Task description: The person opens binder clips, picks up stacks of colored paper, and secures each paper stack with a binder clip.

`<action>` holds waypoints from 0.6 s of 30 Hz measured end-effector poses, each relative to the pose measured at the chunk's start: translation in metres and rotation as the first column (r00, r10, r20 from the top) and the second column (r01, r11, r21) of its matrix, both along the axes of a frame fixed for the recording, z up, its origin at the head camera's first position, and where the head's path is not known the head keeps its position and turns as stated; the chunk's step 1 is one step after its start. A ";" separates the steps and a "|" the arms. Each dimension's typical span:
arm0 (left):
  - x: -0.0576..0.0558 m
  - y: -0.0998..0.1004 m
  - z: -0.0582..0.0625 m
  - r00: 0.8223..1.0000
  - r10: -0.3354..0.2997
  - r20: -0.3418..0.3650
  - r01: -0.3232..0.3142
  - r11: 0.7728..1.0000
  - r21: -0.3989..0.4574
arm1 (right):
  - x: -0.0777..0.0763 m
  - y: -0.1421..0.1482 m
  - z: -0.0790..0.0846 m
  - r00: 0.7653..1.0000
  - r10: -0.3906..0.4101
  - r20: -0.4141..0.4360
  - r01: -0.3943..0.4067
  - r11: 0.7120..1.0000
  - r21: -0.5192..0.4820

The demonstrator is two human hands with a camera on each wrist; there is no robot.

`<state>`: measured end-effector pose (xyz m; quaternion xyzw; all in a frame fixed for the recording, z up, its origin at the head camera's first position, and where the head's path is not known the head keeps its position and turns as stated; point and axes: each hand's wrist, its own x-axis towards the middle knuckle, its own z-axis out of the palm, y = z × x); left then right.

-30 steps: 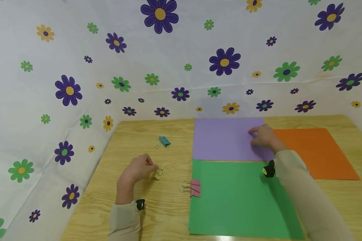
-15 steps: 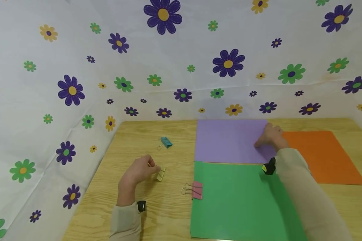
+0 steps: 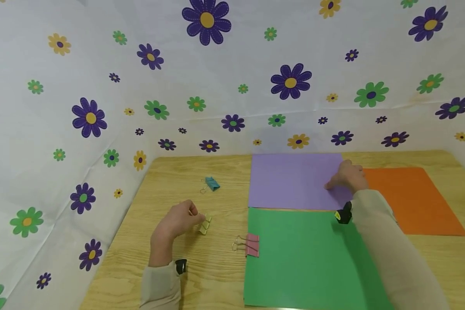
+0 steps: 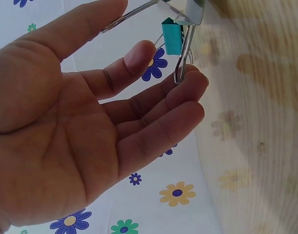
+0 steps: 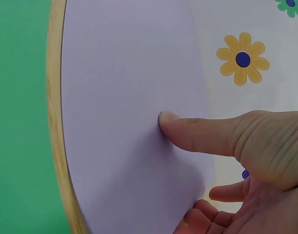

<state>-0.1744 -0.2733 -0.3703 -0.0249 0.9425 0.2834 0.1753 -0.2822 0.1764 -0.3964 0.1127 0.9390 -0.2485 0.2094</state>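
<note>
A yellow binder clip (image 3: 205,224) is beside the fingertips of my left hand (image 3: 176,223). In the left wrist view, the thumb and longer fingers of that left hand (image 4: 90,117) hold its splayed wire handles (image 4: 182,61). My right hand (image 3: 348,175) is at the right edge of a purple sheet (image 3: 294,181). Its thumb (image 5: 202,134) presses the top face while the other fingers curl at the edge, their tips hidden. A green sheet (image 3: 310,258) lies in front, with a pink binder clip (image 3: 252,245) on its left edge.
A teal binder clip (image 3: 212,184) lies farther back on the wooden table (image 3: 170,172). An orange sheet (image 3: 414,202) is at the right, partly behind the right forearm. A white flower-patterned cloth (image 3: 224,77) rises behind and to the left of the table.
My right hand has shifted slightly rightward, its fingers going from on top of the purple sheet to its right edge. The left hand stays nearly still at the yellow clip.
</note>
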 end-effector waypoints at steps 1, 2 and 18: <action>0.000 0.000 0.000 1.000 -0.003 -0.002 0.003 1.000 -0.002 | 0.000 0.001 0.000 1.000 0.005 0.000 -0.005 1.000 0.001; -0.001 0.000 0.000 1.000 -0.006 -0.004 0.006 1.000 -0.005 | 0.000 0.002 0.000 1.000 0.015 -0.006 -0.015 1.000 0.003; -0.002 0.002 -0.004 1.000 -0.017 -0.010 0.017 1.000 -0.008 | 0.006 0.010 -0.007 0.999 0.017 -0.049 -0.023 0.991 -0.133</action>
